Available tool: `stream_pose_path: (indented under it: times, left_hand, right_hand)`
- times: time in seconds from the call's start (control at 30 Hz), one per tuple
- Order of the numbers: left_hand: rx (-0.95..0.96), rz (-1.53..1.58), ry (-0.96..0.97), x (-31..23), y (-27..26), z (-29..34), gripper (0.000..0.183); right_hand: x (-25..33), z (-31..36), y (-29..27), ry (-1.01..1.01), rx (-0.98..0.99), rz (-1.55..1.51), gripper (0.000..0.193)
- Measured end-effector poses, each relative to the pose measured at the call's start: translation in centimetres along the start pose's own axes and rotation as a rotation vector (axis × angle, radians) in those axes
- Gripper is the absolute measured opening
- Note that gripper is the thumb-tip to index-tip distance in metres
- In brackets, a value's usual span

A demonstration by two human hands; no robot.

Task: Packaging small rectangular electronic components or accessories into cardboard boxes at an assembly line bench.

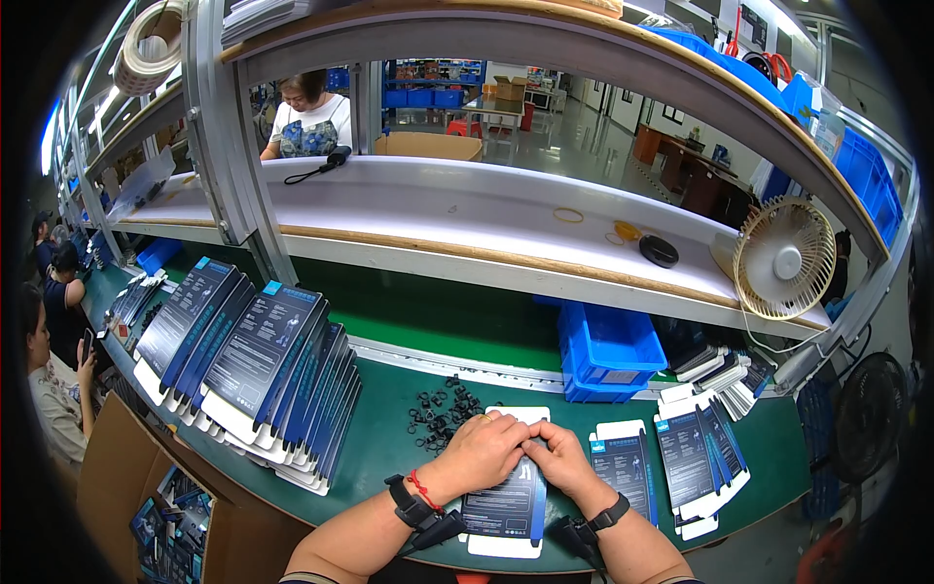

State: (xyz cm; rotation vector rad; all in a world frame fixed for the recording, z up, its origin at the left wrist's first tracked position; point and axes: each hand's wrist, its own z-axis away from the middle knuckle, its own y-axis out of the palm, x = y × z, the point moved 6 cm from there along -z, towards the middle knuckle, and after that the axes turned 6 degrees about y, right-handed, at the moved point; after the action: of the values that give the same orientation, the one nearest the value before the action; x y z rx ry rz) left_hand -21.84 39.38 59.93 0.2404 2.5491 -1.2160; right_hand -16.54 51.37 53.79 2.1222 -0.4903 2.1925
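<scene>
The top of the dark card [508,506] is hidden by the left hand [482,450] and right hand [558,456], pressed together on it, and its long side is pointed away from the person.

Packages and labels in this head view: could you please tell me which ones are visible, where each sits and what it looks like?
Flat package: under both hands, dark card with white edges.
Fanned stack of packages: on the left of the green bench, dark blue and black, white tabs.
Smaller packages: to the right of the hands, same dark cards.
Blue bin: behind them, with a pale label on its front.
Cardboard box: lower left, holds more dark packages.
</scene>
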Motion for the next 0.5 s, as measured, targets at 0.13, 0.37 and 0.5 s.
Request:
stream_pose_path:
  times: [0.13,0.37,0.5]
  left_hand:
    - [0.002,-0.01,-0.002,-0.05,-0.04,-0.02,0.021]
    - [-0.003,-0.007,0.003,-0.07,-0.07,-0.05,0.019]
    - [0.006,-0.015,-0.002,-0.01,0.02,0.0,0.018]
  right_hand:
    - [-0.24,-0.09,-0.05,-0.006,0.008,-0.007,0.01]
    - [-0.55,-0.15,-0.03,-0.006,0.014,-0.033,0.012]
    - [-0.15,-0.12,-0.01,-0.007,0.007,0.017,0.012]
